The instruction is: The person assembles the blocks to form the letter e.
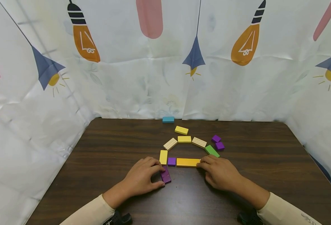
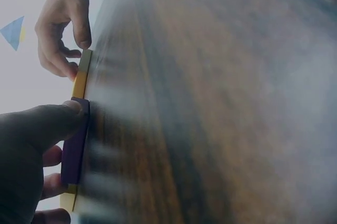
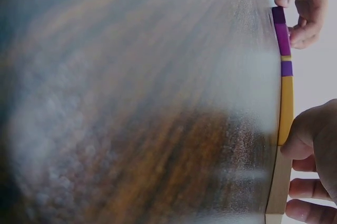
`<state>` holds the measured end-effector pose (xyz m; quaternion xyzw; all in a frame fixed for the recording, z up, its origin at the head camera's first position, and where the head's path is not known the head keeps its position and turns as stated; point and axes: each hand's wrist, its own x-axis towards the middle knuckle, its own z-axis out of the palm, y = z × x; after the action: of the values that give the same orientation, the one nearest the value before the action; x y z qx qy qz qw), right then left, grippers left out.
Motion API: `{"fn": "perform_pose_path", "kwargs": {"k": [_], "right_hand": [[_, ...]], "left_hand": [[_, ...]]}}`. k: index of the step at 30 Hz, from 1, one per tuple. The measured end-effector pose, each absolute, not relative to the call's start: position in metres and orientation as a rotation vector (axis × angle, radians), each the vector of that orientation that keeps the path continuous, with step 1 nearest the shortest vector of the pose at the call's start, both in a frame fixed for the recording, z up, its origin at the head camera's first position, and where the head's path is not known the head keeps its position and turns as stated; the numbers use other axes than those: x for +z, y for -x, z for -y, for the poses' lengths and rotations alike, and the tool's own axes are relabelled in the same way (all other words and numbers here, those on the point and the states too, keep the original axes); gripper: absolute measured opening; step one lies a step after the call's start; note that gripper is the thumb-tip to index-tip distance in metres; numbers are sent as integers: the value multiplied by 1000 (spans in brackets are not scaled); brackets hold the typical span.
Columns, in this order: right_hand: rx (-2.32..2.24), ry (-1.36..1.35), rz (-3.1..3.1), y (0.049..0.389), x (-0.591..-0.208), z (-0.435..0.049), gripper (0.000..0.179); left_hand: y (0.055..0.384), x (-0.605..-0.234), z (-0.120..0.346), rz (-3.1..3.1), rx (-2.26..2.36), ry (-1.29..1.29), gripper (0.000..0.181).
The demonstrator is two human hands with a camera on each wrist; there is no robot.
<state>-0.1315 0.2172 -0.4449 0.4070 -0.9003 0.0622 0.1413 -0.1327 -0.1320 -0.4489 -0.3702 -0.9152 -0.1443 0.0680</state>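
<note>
My left hand (image 1: 143, 176) grips a purple block (image 1: 166, 177) lying at a slant on the table. Its thumb presses the near side in the left wrist view, fingers behind. My right hand (image 1: 221, 173) pinches a plain wooden block (image 3: 279, 184) at the right end of an orange block (image 1: 187, 162); in the head view the hand mostly hides the wooden one. Between the purple and orange blocks sit a small purple cube (image 1: 171, 161) and an upright yellow block (image 1: 163, 157). An arch continues with pale wooden blocks (image 1: 170, 144), a yellow block (image 1: 184, 139) and a green block (image 1: 211, 151).
Two small purple blocks (image 1: 220, 146) lie right of the arch. Beyond it are a loose yellow block (image 1: 181, 130) and, at the back edge, a blue block (image 1: 168, 119). The dark wooden table (image 1: 112, 140) meets a printed white curtain (image 1: 120, 87) behind.
</note>
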Motion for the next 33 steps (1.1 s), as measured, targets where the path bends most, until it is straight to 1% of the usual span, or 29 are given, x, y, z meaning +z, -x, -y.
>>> {"fn": "perform_pose_path", "kwargs": {"k": [33], "right_hand": [[173,-1163,2615,130,-444,-217,35]], "left_hand": [[132,-447,130,2758,-427,1103,42]]}}
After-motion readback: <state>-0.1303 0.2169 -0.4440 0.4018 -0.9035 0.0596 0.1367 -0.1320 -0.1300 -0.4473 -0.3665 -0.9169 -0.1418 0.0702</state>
